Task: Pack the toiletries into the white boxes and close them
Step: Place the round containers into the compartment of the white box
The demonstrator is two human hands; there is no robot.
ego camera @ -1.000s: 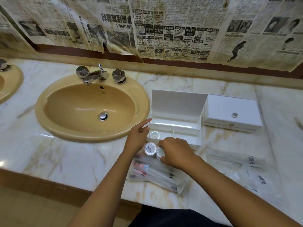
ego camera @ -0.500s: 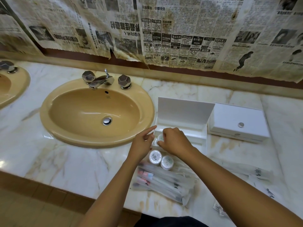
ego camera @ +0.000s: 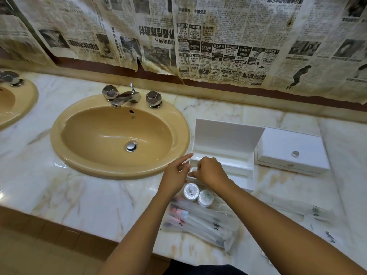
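Now the right hand [ego camera: 210, 171] curls its fingertips round a small round white soap puck [ego camera: 192, 170] at the open white lidded box's [ego camera: 224, 155] left front corner; the left hand [ego camera: 174, 175] beside it points its forefinger at the box rim, gripping nothing visible. Two more round wrapped pucks [ego camera: 191, 191] lie just before the box, above clear-sleeved toothbrush packets [ego camera: 200, 221] running left-to-right. A closed white box [ego camera: 292, 151] sits to the right on the marble counter [ego camera: 59, 191].

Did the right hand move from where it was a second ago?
Yes. The right hand left the two round tubs on the counter and went away from the person, to the front left corner of the open white box.
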